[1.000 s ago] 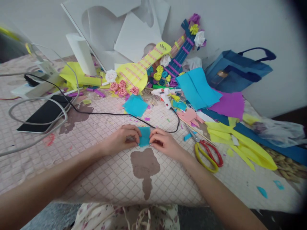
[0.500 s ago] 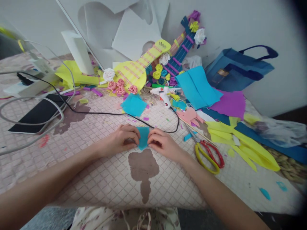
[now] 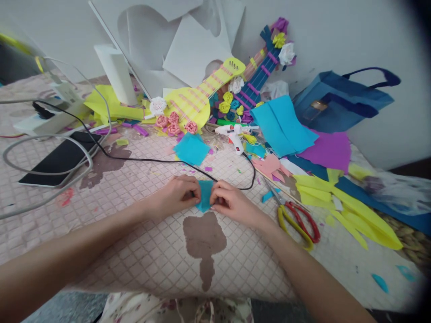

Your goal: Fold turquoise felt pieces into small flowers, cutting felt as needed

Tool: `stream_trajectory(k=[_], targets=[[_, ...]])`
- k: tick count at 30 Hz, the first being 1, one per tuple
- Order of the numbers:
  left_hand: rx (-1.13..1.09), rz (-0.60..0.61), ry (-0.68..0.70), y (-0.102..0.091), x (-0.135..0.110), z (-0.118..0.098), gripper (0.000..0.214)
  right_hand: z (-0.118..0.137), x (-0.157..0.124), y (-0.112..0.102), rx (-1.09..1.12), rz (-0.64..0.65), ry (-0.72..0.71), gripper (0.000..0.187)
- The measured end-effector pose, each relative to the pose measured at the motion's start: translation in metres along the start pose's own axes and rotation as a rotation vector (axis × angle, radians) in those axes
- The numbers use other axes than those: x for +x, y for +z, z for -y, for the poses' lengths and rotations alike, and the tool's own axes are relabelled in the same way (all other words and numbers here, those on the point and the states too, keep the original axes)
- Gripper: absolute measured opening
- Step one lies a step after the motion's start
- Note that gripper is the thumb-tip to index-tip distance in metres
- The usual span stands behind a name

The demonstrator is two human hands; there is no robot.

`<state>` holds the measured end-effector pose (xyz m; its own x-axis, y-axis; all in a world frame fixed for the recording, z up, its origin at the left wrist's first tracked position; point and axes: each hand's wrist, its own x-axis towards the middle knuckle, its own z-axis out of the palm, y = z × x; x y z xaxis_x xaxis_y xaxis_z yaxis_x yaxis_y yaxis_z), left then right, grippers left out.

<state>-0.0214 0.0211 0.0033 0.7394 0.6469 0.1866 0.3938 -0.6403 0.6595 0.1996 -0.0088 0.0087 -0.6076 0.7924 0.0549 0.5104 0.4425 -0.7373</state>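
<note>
Between my two hands is a small piece of blue crepe paper [image 3: 205, 195], low over the table. My left hand [image 3: 183, 193] pinches its left edge with the fingers curled. On the opposite edge, my right hand [image 3: 229, 200] grips the paper between thumb and fingers. The fingertips hide both side edges. Just beyond lies another blue crepe paper square [image 3: 192, 149]. A white glue gun [image 3: 234, 135] rests behind my right hand, its black cord [image 3: 158, 159] running across the table. Scissors [image 3: 296, 222] with red and yellow handles lie right of my right forearm.
A yellow paper guitar [image 3: 191, 105] and a dark blue one [image 3: 257, 83] lean at the back with paper roses. Left are a tablet [image 3: 62, 159] and power strip [image 3: 47, 119]. Right are yellow paper strips [image 3: 357, 211], blue sheets [image 3: 283, 125] and a blue bag [image 3: 336, 103].
The whole view has shifted slightly, so things appear a little further right. Both hands still hold the blue crepe paper, with only small finger movement.
</note>
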Motion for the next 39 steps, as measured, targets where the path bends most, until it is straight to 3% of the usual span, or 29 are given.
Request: stream_trajectory(k=[8,12,18,28,39], targets=[[-0.084,0.12,0.063,-0.012,-0.009,0.007,0.016,-0.002,-0.005,0.003,0.013,-0.012,0.007,0.012],[-0.109,0.091,0.057,-0.012,-0.008,0.005,0.007,-0.002,-0.005,0.005,-0.009,-0.038,0.006,0.011],[-0.117,0.034,0.053,-0.004,-0.008,0.006,0.01,0.0,-0.001,0.007,-0.002,-0.055,0.017,0.016],[-0.173,0.074,0.035,-0.014,-0.008,0.005,0.01,-0.003,-0.002,0.003,0.004,-0.024,-0.023,0.011],[-0.14,0.06,0.016,-0.013,-0.009,0.006,0.009,-0.001,-0.002,0.002,-0.016,-0.023,-0.023,0.012]])
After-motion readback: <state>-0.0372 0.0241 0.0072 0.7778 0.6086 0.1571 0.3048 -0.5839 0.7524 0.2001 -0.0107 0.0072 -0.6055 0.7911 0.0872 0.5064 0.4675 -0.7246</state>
